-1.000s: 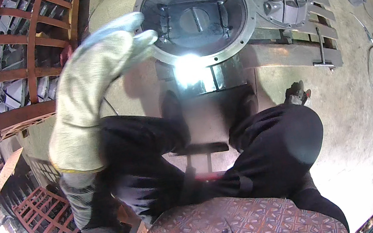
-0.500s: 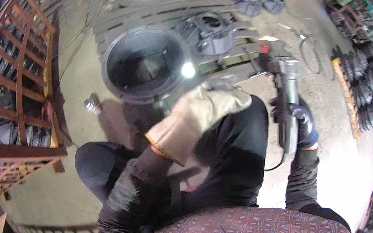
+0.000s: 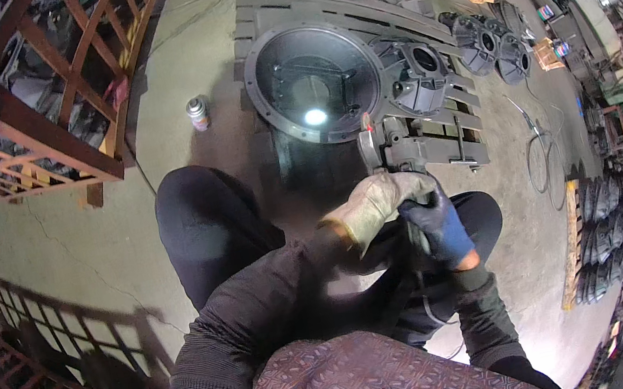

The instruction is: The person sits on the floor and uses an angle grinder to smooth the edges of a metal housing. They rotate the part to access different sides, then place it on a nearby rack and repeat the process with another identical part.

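Head view: my right grip (image 3: pixel 435 224), in a blue and dark glove, is closed around the rear of a grey handheld power tool (image 3: pixel 406 151) whose thin cable hangs down past my leg. My left grip (image 3: pixel 380 203), in a cream cloth glove, lies curled over the tool's body just in front of the right, touching it; its fingertips are hidden, so I cannot tell whether they close around it. The tool's head points away from me, with a reddish-orange patch at its tip, above my knees and close before a large, round, dark metal casting (image 3: pixel 253 92) with a bolt-holed rim. A bright spot of light falls inside that rim. Touching or just beside it on the right sits a smaller grey metal housing (image 3: pixel 414 90) with a round opening. Both rest on a dark slatted pallet (image 3: pixel 275 13). Farther left, a pale cylindrical spray can (image 3: pixel 197 114) stands on the concrete floor (image 3: pixel 107 239), near a rust-brown lattice crate (image 3: pixel 46 129). Well to the right lie a looped dark cable (image 3: pixel 546 166) and stacked dark castings (image 3: pixel 605 230).
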### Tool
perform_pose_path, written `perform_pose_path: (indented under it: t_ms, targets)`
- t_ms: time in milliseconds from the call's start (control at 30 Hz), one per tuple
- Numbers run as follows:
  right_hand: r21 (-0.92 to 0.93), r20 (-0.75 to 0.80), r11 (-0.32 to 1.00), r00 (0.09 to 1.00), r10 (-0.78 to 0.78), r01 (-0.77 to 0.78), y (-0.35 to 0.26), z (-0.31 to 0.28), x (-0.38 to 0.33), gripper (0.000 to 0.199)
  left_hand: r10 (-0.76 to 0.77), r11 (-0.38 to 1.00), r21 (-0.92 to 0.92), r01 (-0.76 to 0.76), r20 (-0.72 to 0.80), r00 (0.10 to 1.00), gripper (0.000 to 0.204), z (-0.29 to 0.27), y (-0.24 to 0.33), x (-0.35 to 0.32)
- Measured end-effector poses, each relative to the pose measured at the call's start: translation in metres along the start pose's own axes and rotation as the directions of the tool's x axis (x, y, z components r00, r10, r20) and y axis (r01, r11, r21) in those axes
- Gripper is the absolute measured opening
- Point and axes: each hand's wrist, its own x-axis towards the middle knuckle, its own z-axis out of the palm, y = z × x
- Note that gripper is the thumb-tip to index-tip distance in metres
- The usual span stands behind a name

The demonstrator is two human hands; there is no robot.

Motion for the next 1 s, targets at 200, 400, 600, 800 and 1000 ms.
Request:
perform_pose_path:
  t_ms: [200, 400, 600, 800, 1000]
  targets:
    - [0.183, -0.104, 0.981, 0.991, 0.088, -0.068, 0.023, 0.06, 0.023, 0.051, 0.381, 0.819, 0.503, -0.274, -0.122, 0.916, 0.044, -0.032, -0.041, -0.004]
    - [0.537, 0.184, 0.788, 0.953, 0.239, -0.301, 0.065, 0.044, 0.033, 0.051, 0.145, 0.934, 0.35, -0.068, -0.2, 0.969, 0.042, -0.037, -0.041, 0.002]
    - [0.692, 0.364, 0.633, 0.925, 0.108, -0.346, 0.07, 0.046, 0.044, 0.05, -0.065, 0.979, 0.175, 0.108, -0.238, 0.969, 0.038, -0.046, -0.05, 0.014]
    - [0.66, 0.356, 0.681, 0.93, 0.088, -0.317, 0.048, 0.057, 0.051, 0.042, 0.146, 0.811, 0.585, 0.011, -0.219, 0.965, 0.04, -0.059, -0.066, 0.02]
    - [0.673, 0.361, 0.644, 0.922, 0.142, -0.363, 0.053, 0.064, 0.055, 0.043, 0.193, 0.743, 0.669, -0.013, -0.196, 0.961, 0.038, -0.065, -0.064, 0.019]
